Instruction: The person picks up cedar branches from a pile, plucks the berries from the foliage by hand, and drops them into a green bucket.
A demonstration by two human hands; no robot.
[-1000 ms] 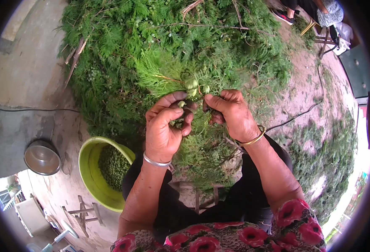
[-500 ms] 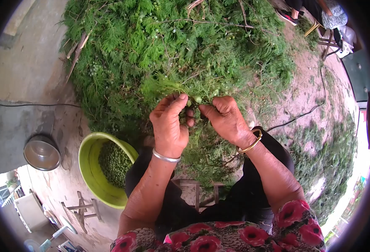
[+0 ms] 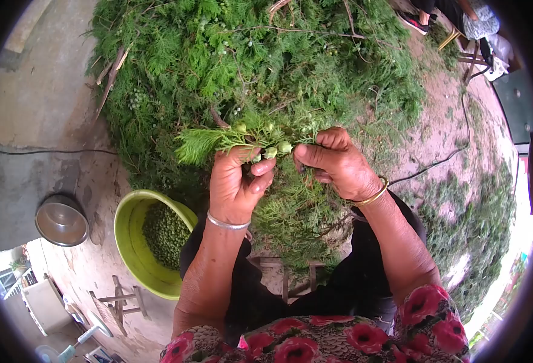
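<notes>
I find the green sprig at frame centre, long axis left to right; left hand, part-curled, pinches it; right hand, fingers nearly together, adjoins its right end, grip indeterminable.

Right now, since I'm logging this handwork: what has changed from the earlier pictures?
The leafy sprig has swung left and down, its tip now pointing past the left hand. Whether green cones came off is unclear. Both hands stay at the sprig, the right hand barely shifted; the green tub and metal bowl are where they were.
</notes>
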